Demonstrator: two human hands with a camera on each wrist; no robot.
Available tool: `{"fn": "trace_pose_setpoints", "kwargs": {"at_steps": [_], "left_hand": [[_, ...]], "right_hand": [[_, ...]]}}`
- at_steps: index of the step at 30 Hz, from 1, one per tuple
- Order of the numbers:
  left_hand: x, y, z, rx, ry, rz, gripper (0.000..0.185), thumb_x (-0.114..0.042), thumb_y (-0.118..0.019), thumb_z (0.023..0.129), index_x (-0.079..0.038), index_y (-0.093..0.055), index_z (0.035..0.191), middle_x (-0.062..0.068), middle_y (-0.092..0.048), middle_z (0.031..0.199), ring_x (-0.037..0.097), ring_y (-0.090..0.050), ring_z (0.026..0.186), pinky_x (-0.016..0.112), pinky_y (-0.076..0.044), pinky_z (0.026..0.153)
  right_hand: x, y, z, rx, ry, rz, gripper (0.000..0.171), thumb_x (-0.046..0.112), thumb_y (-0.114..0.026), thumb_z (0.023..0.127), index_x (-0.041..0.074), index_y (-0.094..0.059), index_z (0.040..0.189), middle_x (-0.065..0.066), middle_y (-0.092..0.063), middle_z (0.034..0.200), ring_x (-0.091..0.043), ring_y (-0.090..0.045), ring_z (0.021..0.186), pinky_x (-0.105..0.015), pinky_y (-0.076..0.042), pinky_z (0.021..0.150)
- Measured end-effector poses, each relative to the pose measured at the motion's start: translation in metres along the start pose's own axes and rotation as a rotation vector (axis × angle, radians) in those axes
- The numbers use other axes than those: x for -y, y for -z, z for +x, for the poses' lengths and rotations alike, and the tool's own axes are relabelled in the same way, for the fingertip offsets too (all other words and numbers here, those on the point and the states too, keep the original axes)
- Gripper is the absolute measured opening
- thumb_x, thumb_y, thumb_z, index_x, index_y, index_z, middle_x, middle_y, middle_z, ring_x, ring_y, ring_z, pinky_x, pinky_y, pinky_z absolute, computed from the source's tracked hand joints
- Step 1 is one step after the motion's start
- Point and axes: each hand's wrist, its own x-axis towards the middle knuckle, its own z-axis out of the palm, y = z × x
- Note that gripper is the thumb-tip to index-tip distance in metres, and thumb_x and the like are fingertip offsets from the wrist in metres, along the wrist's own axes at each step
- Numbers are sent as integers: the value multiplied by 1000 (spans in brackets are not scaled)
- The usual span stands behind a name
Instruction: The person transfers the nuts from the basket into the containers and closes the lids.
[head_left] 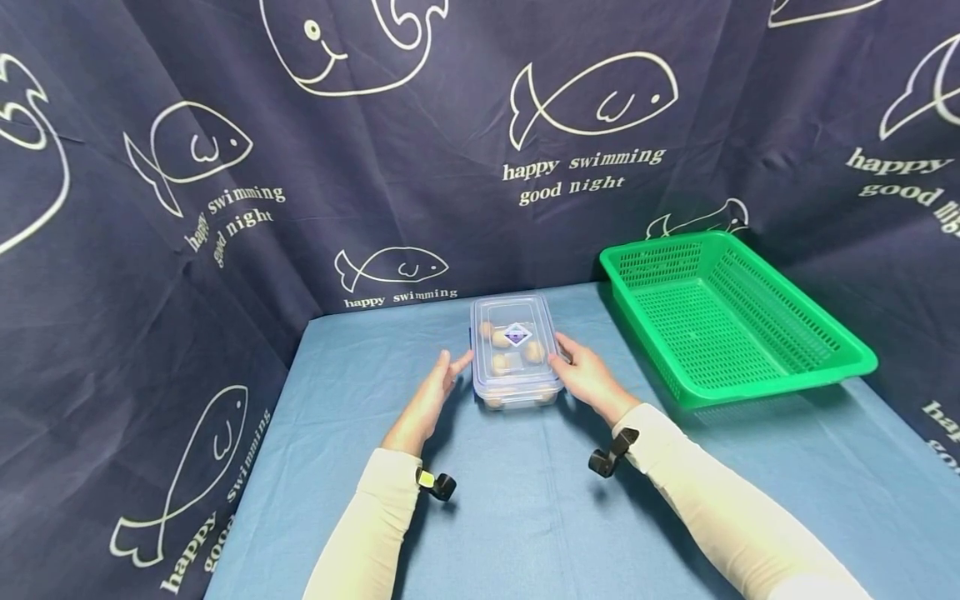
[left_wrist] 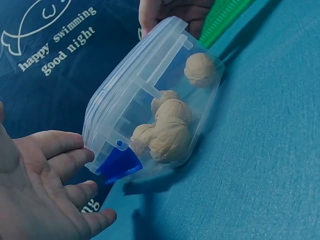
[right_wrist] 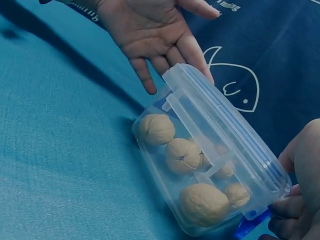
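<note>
A clear plastic food container with a lid and a blue-and-white label sits at the middle back of the table. Several walnuts show through its walls. My left hand is on its left side, fingers extended, the fingertips right at the lid's edge. In the left wrist view, a blue latch on that side hangs out from the wall. On the right side, my right hand grips the container, thumb by the lid's edge. The right wrist view has its curled fingers around another blue latch.
A green perforated plastic basket stands at the right of the table. Blue cloth covers the tabletop. Dark fish-print curtains hang close behind and along both sides.
</note>
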Motion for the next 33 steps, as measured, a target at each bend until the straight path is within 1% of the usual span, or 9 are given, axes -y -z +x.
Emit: {"fn": "trace_pose_setpoints", "kwargs": {"at_steps": [3,6,10,14,16,20,23,27,33], "left_hand": [[-1,-1,0,-11,-19,53,81,-60,-12,106,0,-39,153,11,-30,164,32,-13,154,50,-9,124],[-2,-3,0,-33,-18,142,78,-57,-13,107,0,-41,152,12,-31,163,35,-16,153,52,-9,123],[-4,-7,1,-70,14,288,68,-50,-15,109,-6,-43,153,10,-34,162,32,-20,153,50,-10,123],[-4,-11,3,-121,33,430,63,-48,-21,110,-8,-44,153,15,-34,161,34,-23,152,52,-14,123],[-2,-13,4,-146,9,510,61,-48,-27,109,-9,-45,153,14,-37,160,35,-23,152,53,-17,122],[3,-20,1,-199,-120,712,56,-43,-42,106,-7,-51,149,9,-49,152,36,-28,150,58,-21,120],[6,-26,-1,-233,-185,855,58,-43,-50,103,-5,-52,147,9,-52,150,36,-31,149,61,-23,118],[8,-29,-2,-248,-208,946,63,-46,-52,102,-4,-50,148,10,-50,151,36,-29,150,62,-23,118],[11,-31,-2,-270,-189,1023,64,-48,-49,103,-6,-48,150,11,-44,156,35,-22,152,61,-21,119]], "right_hand": [[-1,-1,-1,-3,10,-25,58,18,-50,104,-6,-34,154,-30,-45,149,-43,-42,140,-52,-31,116],[-3,-2,-2,-1,15,-60,59,20,-51,104,-6,-34,154,-29,-44,150,-43,-42,140,-52,-32,116],[-5,-4,-2,3,30,-93,59,21,-50,105,-6,-33,154,-29,-43,151,-44,-41,140,-53,-32,116],[-8,-5,-3,-8,64,-137,60,24,-50,105,-5,-34,154,-29,-44,150,-45,-43,138,-54,-34,114],[-10,-6,-4,-16,82,-164,60,26,-50,105,-4,-34,154,-28,-44,150,-46,-43,138,-55,-34,114],[-16,-7,-6,-36,136,-235,60,28,-48,106,-6,-35,153,-29,-39,154,-50,-36,141,-57,-28,117],[-18,-9,-7,-66,162,-290,59,28,-47,106,-8,-37,152,-30,-37,155,-49,-32,144,-57,-25,118],[-18,-12,-7,-99,167,-321,58,28,-48,106,-8,-39,150,-30,-38,154,-48,-33,144,-56,-27,118],[-19,-15,-7,-110,156,-315,58,29,-47,106,-6,-39,152,-30,-36,155,-48,-31,145,-57,-26,118]]}}
